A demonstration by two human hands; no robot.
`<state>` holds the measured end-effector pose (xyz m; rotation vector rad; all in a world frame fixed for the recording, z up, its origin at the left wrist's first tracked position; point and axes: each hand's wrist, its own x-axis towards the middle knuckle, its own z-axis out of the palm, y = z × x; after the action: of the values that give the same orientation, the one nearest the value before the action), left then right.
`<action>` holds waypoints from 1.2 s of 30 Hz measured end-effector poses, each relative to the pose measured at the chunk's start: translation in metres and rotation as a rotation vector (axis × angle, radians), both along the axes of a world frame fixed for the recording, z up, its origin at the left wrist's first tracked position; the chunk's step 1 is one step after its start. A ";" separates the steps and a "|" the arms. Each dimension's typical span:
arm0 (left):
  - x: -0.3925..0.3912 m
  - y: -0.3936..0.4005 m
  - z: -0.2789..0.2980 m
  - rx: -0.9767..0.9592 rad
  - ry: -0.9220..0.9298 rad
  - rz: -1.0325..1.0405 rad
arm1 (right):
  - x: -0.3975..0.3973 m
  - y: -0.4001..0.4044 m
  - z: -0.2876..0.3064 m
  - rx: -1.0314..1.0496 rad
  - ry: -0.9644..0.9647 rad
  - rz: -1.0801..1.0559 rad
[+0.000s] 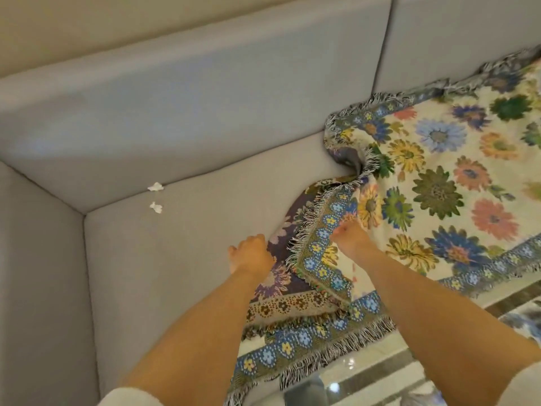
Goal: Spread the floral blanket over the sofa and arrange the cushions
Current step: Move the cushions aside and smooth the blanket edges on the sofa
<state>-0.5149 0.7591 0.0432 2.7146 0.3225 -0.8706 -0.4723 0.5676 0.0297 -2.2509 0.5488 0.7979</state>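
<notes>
While the floral blanket (439, 177) covers only the sofa's (181, 218) right side, left hand (251, 253) and right hand (348, 235) both pinch its folded-back corner; I'd pull it left, evenly, flipping that fold flat; no cushions visible.

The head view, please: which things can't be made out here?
- Cushions: none in frame.
- floral blanket: right part cut off by the frame edge.
- left hand fingertips: hidden under a blanket fold.
- white scraps on the sofa: too small to identify.
</notes>
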 end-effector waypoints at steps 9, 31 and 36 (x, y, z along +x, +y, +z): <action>0.004 -0.003 -0.128 -0.123 0.106 0.054 | -0.011 0.048 -0.151 -0.054 0.150 0.279; 0.031 0.131 -0.045 -0.570 -0.383 0.638 | 0.052 0.216 0.025 1.047 0.010 -0.527; 0.038 0.249 -0.019 -0.092 -0.281 0.462 | 0.047 0.247 0.028 0.889 0.045 -0.233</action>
<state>-0.4765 1.0077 0.0239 2.4751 0.7831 -0.3611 -0.4250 0.8149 0.0579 -1.3312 0.3595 0.7688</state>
